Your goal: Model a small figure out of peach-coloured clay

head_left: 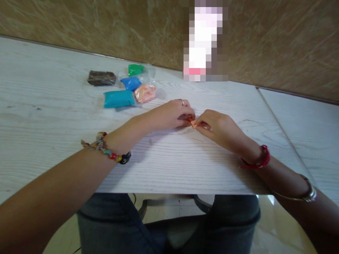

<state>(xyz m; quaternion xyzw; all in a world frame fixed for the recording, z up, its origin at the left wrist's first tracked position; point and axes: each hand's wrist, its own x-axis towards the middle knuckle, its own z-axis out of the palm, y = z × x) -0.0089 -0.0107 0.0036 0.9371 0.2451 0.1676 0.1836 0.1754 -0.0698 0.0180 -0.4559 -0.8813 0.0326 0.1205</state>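
Observation:
Over the middle of the table, my left hand (177,114) and my right hand (218,127) meet, fingertips pinched around a small orange piece of modelling clay (193,124). The clay looks lumpy and bridges the gap between both sets of fingers. Part of it is hidden behind my left fingertips. Up and to the left lies a clear packet of peach-orange clay (145,93), near a blue packet (131,83), a turquoise packet (119,99) and a green packet (136,69). A brown block in clear wrap (101,78) rests left of them.
The white wood-grain table (169,165) ends at a front edge above my lap. Behind it rises a brown marbled wall (106,28). A blurred-out upright object (203,42) stands at the back against the wall. A seam (280,127) crosses the table at right.

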